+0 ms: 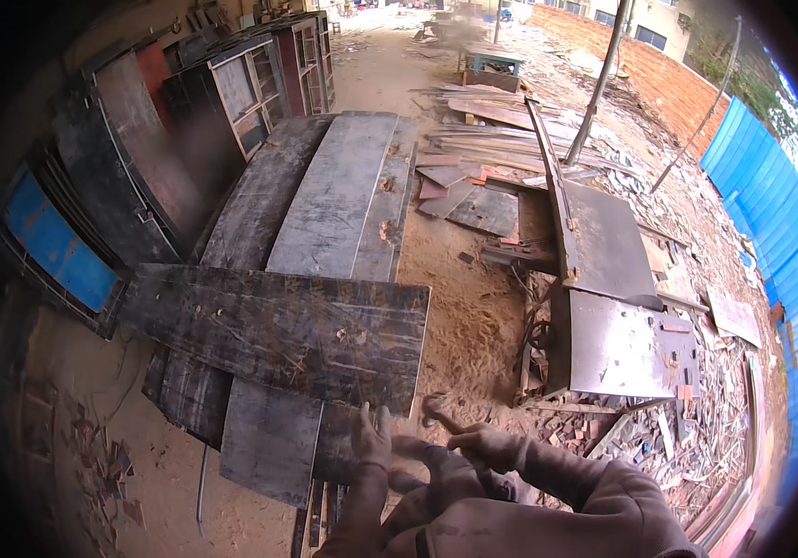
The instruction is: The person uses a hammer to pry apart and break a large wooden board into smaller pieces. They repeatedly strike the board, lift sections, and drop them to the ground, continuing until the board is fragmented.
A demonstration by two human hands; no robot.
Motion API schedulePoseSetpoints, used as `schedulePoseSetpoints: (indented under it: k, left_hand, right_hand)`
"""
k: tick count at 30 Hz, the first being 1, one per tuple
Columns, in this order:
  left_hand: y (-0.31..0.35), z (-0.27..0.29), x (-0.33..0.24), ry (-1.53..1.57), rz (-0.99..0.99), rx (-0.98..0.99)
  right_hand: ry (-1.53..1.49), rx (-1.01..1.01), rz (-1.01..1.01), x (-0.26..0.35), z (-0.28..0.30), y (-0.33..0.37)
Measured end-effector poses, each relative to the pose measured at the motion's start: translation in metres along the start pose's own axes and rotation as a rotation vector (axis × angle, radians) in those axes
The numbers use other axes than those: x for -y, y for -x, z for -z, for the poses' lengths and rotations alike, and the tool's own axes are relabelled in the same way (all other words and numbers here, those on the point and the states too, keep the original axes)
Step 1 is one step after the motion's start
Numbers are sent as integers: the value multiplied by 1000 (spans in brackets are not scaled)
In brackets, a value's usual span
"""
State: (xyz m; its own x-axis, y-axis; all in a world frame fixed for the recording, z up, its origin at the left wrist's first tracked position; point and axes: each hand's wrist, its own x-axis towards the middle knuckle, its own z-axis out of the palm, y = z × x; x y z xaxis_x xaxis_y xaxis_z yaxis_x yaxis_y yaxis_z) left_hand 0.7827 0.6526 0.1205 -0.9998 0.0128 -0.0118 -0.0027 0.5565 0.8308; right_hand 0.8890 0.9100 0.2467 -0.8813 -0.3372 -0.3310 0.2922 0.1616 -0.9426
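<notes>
A long dark board [287, 325] with worn patches lies crosswise over a stack of other boards in front of me. My left hand [373, 437] is at its near edge, close to the right end, with fingers stretched upward; they seem to rest against the edge. To the right, my right hand [485, 446] is closed round the handle of a hammer [445, 418]. The hammer's head points away to the left, over the sandy ground, just beyond the board's right corner. Below the long board, a grey panel [269, 437] of the stack sticks out towards me.
Further boards [334, 186] lie lengthwise beyond. On the right stands a saw table [631, 344] with wood scraps on it, and offcuts [669, 432] litter the ground beside it. Cabinet frames [250, 93] and a blue panel [62, 242] line the left. A blue metal fence [762, 177] bounds the right.
</notes>
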Motion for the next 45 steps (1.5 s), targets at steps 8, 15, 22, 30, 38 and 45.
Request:
schedulePoseSetpoints:
  k: [8,15,22,30,38,45]
  left_hand:
    - [44,37,-33,884,430,240]
    - [51,34,-21,1075,800,46]
    - [38,-10,-34,1182,867,132]
    - [3,-67,50,755,847,-82]
    - [-23,-96,69,1576,1041,36]
    - [-17,-108,63,1798,853,-103]
  right_hand:
    - [-966,583,-233,39,-47,-18]
    - [-370,-175,450,116,-71,-38]
    - [-646,-311,227,128,-67,-97]
    - [-385,-442,40,56,4,-204]
    - [-247,-149,-238,30,16,-285]
    - [15,101,-224,58,-3,-285]
